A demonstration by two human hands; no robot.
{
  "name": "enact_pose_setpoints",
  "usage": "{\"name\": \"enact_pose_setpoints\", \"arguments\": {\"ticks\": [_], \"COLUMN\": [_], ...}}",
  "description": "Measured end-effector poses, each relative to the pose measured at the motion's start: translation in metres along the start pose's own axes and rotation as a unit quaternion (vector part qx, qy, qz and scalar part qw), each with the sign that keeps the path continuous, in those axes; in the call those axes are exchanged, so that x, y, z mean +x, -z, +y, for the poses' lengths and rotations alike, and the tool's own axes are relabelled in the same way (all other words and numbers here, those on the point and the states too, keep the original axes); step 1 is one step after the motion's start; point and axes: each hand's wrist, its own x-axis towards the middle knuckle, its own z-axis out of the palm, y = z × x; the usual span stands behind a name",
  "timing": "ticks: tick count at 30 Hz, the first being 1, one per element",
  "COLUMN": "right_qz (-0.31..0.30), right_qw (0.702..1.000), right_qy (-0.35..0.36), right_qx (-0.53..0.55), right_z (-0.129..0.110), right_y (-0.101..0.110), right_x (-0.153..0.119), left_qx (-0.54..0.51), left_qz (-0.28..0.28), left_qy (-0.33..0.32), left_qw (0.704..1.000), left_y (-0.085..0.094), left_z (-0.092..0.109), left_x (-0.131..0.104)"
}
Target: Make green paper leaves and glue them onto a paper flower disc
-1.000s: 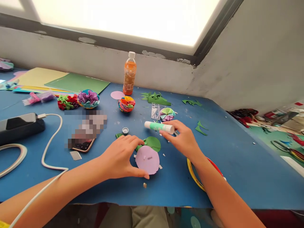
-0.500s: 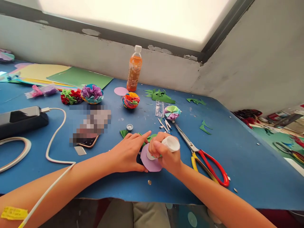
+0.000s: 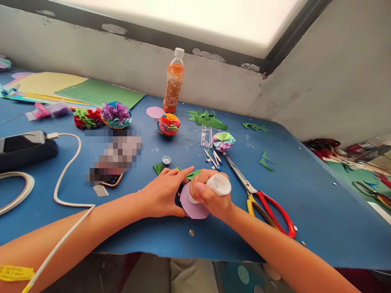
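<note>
My right hand (image 3: 212,189) is wrapped around a white bottle (image 3: 219,184), probably glue, tilted with its base toward me. Its lower end meets a purple paper disc (image 3: 195,207) lying near the table's front edge. Beside the disc, my left hand (image 3: 166,193) rests on the table with thumb and index finger spread apart. The thumb tip touches the disc's left edge. Green paper pieces (image 3: 193,174) show behind my hands, and something dark lies partly hidden under the disc. A small round grey cap (image 3: 166,160) sits just beyond my left hand.
Red-and-yellow-handled scissors (image 3: 270,211) lie on the right. Pens (image 3: 214,158), several ruffled paper balls (image 3: 168,124), green scraps (image 3: 207,119) and a drink bottle (image 3: 174,81) stand farther back. On the left are a phone (image 3: 113,180), a white cable (image 3: 65,175) and paper sheets (image 3: 100,94).
The camera view has shifted slightly. My right hand keeps the white bottle against the purple disc, and my left hand stays beside it in nearly the same pose.
</note>
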Motion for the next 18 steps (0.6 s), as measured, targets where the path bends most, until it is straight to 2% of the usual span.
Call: {"name": "enact_pose_setpoints", "arguments": {"ticks": [3, 6, 9, 12, 15, 18], "right_qz": [0.020, -0.014, -0.049, -0.022, -0.003, -0.041], "right_qw": [0.999, 1.000, 0.999, 0.999, 0.999, 0.996], "right_qy": [0.011, 0.010, 0.011, 0.006, -0.003, -0.027], "right_qx": [0.038, 0.022, 0.008, 0.025, 0.044, 0.074], "right_z": [-0.003, -0.007, -0.007, -0.005, -0.005, -0.007], "right_y": [0.005, 0.004, -0.003, -0.002, 0.007, 0.005], "right_x": [-0.003, -0.010, -0.005, 0.002, -0.005, -0.014], "left_qx": [-0.004, -0.004, -0.004, -0.006, -0.007, -0.008], "left_qz": [-0.006, -0.013, -0.018, -0.021, -0.022, -0.027], "left_qy": [0.006, 0.010, 0.011, 0.018, 0.021, 0.016], "left_qw": [1.000, 1.000, 1.000, 1.000, 1.000, 0.999], "left_y": [0.002, 0.004, 0.005, 0.004, 0.004, 0.005], "left_z": [0.002, 0.004, 0.005, 0.004, 0.004, 0.005], "left_x": [0.000, 0.001, 0.002, 0.002, 0.002, 0.003]}}
